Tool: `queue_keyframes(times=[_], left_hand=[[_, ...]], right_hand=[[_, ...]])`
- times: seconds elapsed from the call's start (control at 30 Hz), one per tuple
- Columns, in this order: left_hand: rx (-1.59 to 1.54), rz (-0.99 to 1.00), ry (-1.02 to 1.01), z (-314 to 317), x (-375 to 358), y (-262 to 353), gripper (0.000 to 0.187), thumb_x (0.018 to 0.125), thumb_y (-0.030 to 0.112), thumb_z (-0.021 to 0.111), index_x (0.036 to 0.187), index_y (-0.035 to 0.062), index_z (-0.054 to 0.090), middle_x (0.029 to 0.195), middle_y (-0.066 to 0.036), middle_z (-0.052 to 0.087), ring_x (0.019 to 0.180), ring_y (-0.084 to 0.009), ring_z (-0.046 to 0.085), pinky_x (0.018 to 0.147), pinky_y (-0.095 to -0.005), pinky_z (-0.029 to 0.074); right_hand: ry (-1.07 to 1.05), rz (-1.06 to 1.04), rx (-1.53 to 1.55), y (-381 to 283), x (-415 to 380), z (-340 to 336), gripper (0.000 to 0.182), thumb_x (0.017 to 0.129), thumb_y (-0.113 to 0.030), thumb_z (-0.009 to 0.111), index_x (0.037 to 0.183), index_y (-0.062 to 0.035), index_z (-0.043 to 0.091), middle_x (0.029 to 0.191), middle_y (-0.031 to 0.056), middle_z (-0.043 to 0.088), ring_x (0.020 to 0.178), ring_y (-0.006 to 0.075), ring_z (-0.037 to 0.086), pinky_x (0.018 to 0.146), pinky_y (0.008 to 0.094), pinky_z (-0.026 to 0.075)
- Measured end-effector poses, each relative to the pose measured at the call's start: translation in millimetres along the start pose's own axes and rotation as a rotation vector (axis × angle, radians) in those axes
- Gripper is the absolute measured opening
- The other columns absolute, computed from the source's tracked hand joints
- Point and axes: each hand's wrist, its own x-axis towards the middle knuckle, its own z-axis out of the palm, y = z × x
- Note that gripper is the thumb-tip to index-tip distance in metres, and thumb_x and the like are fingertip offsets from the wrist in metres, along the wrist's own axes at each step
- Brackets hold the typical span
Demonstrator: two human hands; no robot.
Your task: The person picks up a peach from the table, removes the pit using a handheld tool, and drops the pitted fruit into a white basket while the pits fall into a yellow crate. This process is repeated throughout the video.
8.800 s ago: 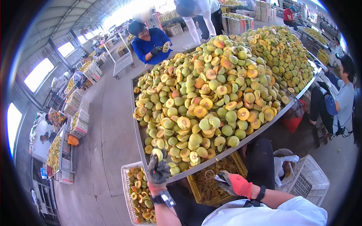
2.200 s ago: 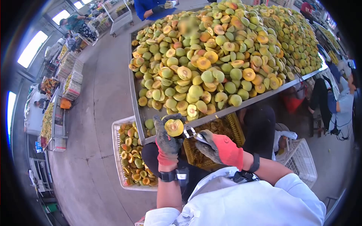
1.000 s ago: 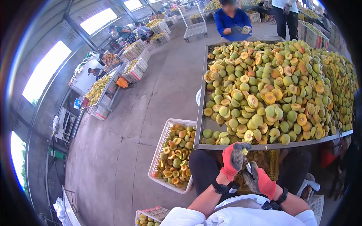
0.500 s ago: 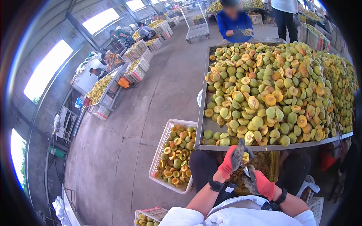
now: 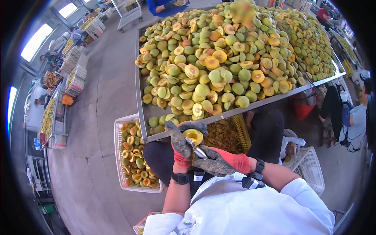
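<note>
My left hand [image 5: 181,145], in a grey-and-red work glove, is closed around a peach half [image 5: 193,135]. Its cut face is turned up, showing a yellow hollow. In my right hand [image 5: 223,161], gloved alike, is a short silver pitting tool [image 5: 201,152], its tip at the near edge of the fruit. Both hands are close together over my lap, just in front of the metal-rimmed table [image 5: 188,126]. Heaped on that table are many green and yellow peach halves [image 5: 201,90].
Left of my knee stands a white crate [image 5: 118,156] of cut peaches. Under the table edge is a yellow crate [image 5: 242,135] holding brownish scraps. A white basket [image 5: 311,168] is at right. Across the table is a person in a blue sleeve [image 5: 156,8].
My view has swung right and down, so the table appears further left. The hands have drawn closer together, and the peach half's hollow now faces up with the tool against it.
</note>
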Motion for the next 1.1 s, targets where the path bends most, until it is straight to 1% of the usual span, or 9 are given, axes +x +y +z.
queue_keyframes(times=[0.23,0.27,0.37,0.43,0.5,0.57,0.63,0.83,1.1], left_hand=[[0.400,0.232,0.079,-13,8,-4,0.040,0.097,0.036,0.043,0.110,-0.0009,0.052,0.093,-0.012,0.062,0.080,-0.0195,0.062,0.072,-0.0290,0.053],[0.162,0.016,0.088,-22,11,1,0.040,0.099,0.035,0.040,0.114,-0.0009,0.050,0.093,-0.010,0.062,0.084,-0.0197,0.063,0.074,-0.0290,0.053],[0.061,0.038,0.124,-19,11,-1,0.040,0.099,0.034,0.039,0.116,-0.0005,0.049,0.097,-0.009,0.061,0.088,-0.0209,0.063,0.078,-0.0289,0.053],[-0.266,-0.062,0.139,-16,10,-5,0.036,0.099,0.029,0.040,0.119,0.0001,0.049,0.106,-0.010,0.060,0.094,-0.0225,0.063,0.082,-0.0302,0.052],[-0.114,0.098,0.120,-9,9,-11,0.040,0.097,0.032,0.044,0.120,0.0000,0.048,0.117,-0.012,0.056,0.099,-0.0246,0.062,0.085,-0.0327,0.051],[-0.398,-0.079,0.172,-1,2,-8,0.037,0.093,0.025,0.052,0.120,0.0008,0.046,0.122,-0.013,0.055,0.106,-0.0256,0.058,0.087,-0.0342,0.050],[-0.346,-0.118,0.033,9,-7,-8,0.037,0.089,0.018,0.055,0.121,0.0020,0.045,0.122,-0.014,0.054,0.111,-0.0259,0.055,0.087,-0.0348,0.050],[-0.128,-0.239,-0.021,4,-18,-3,0.050,0.085,0.010,0.057,0.131,0.0032,0.040,0.116,-0.014,0.056,0.111,-0.0252,0.055,0.092,-0.0380,0.051],[-0.028,-0.443,0.151,-4,-25,-3,0.031,0.089,0.021,0.055,0.117,0.0057,0.052,0.097,-0.008,0.062,0.069,-0.0150,0.062,0.055,-0.0234,0.050]], right_hand=[[0.147,-0.308,-0.209,3,-12,-5,0.026,0.090,-0.026,0.061,0.111,-0.0127,0.052,0.072,-0.0069,0.050,0.058,0.0018,0.044,0.046,0.0198,0.033],[0.220,-0.251,-0.259,-2,-20,-4,0.023,0.091,-0.027,0.060,0.107,-0.0120,0.052,0.071,-0.0072,0.048,0.057,0.0015,0.043,0.047,0.0195,0.033],[0.384,-0.146,-0.390,3,-25,-11,0.021,0.091,-0.027,0.059,0.103,-0.0113,0.052,0.069,-0.0066,0.047,0.054,0.0025,0.043,0.046,0.0193,0.034],[0.349,-0.173,-0.289,11,-20,-15,0.022,0.093,-0.031,0.055,0.103,-0.0108,0.054,0.070,-0.0040,0.052,0.052,0.0046,0.048,0.043,0.0201,0.036],[0.194,-0.159,0.556,26,-5,-27,0.028,0.094,-0.036,0.051,0.106,-0.0107,0.054,0.073,-0.0002,0.058,0.052,0.0072,0.052,0.040,0.0213,0.038],[0.166,-0.236,0.472,24,1,-30,0.033,0.095,-0.041,0.048,0.109,-0.0111,0.052,0.077,0.0027,0.061,0.051,0.0077,0.054,0.039,0.0212,0.040],[0.541,-0.323,-0.112,6,3,-12,0.032,0.094,-0.040,0.049,0.109,-0.0115,0.050,0.075,0.0016,0.060,0.049,0.0065,0.053,0.039,0.0203,0.039],[0.643,-0.351,-0.258,-9,-8,-9,0.026,0.094,-0.035,0.051,0.102,-0.0103,0.051,0.071,-0.0026,0.053,0.050,0.0029,0.046,0.041,0.0206,0.039],[0.733,-0.791,-0.894,25,-3,-28,0.009,0.091,-0.010,0.056,0.097,-0.0037,0.053,0.076,0.0041,0.054,0.065,0.0145,0.048,0.062,0.0280,0.045]])
